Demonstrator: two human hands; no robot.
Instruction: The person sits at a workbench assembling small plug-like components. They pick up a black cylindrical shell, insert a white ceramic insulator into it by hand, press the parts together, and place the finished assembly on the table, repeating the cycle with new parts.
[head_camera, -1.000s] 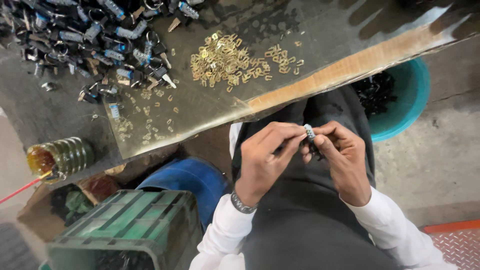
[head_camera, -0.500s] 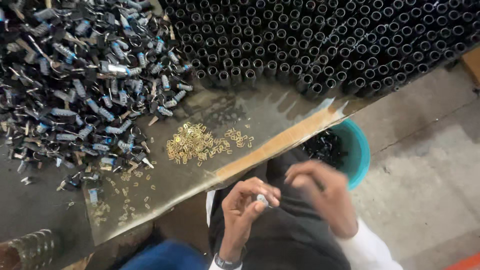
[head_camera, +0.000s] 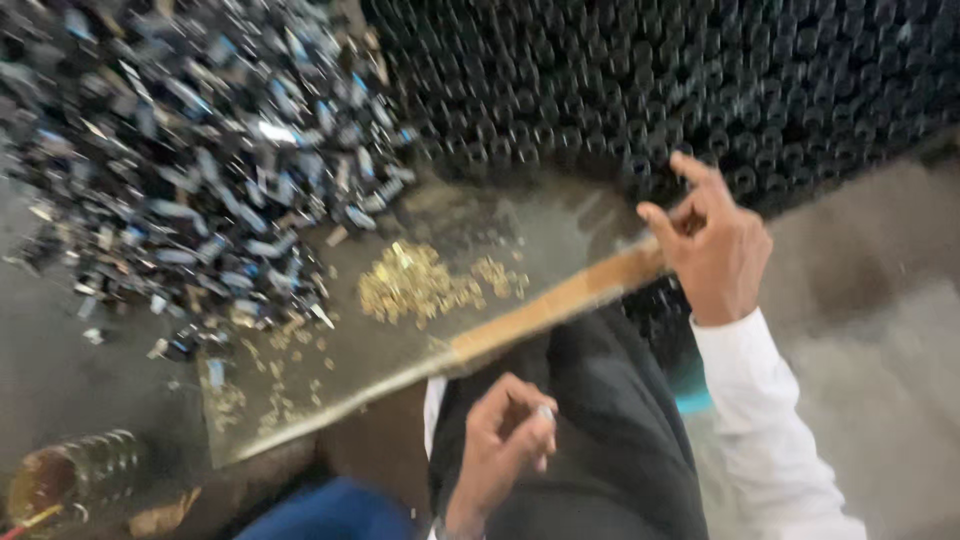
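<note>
Hands that were close together over the lap a moment ago are now apart. On the desk (head_camera: 560, 300), from the left, lie a heap of blue and silver bits (head_camera: 200, 190), then small gold bits (head_camera: 415, 282), then rows of black tubes (head_camera: 640, 80). The left hand (head_camera: 500, 440) stays low, its grip closed on a small silver piece (head_camera: 545, 411), I think; the picture is blurry. The right hand (head_camera: 715, 245) has gone up to the tubes, fingers loose and empty.

gold clips (head_camera: 415, 282), black tubes (head_camera: 640, 80), white sleeve (head_camera: 765, 420), wooden table edge (head_camera: 560, 305)
</note>
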